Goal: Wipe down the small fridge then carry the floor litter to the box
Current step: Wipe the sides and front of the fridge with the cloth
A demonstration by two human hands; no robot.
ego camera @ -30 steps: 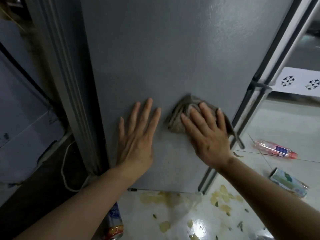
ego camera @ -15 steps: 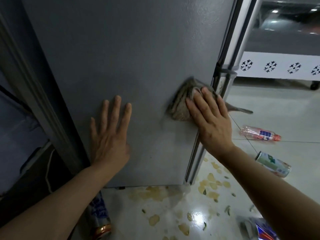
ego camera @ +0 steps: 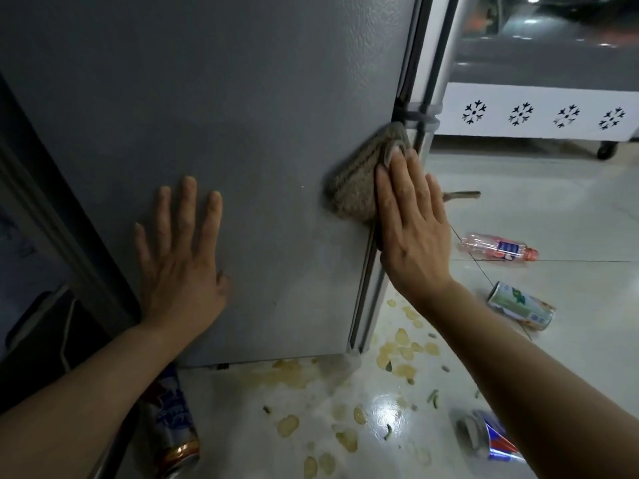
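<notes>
The small grey fridge fills the upper left of the head view. My left hand lies flat on its side panel, fingers spread, holding nothing. My right hand presses a brown-grey cloth against the panel's right edge, just under the door hinge. On the tiled floor lie a pink plastic bottle, a green and white can, a blue and red can and a blue can under my left forearm. Yellowish scraps and chips are scattered below the fridge corner.
A white chest freezer with snowflake marks stands on wheels at the back right. A dark cabinet and a white cable sit to the left of the fridge. The glossy floor shows a yellowish smear at the fridge base.
My right hand has slid the cloth rightward across the panel to its right edge. The view has shifted, so the fridge edge and floor litter sit further left and more floor shows.
</notes>
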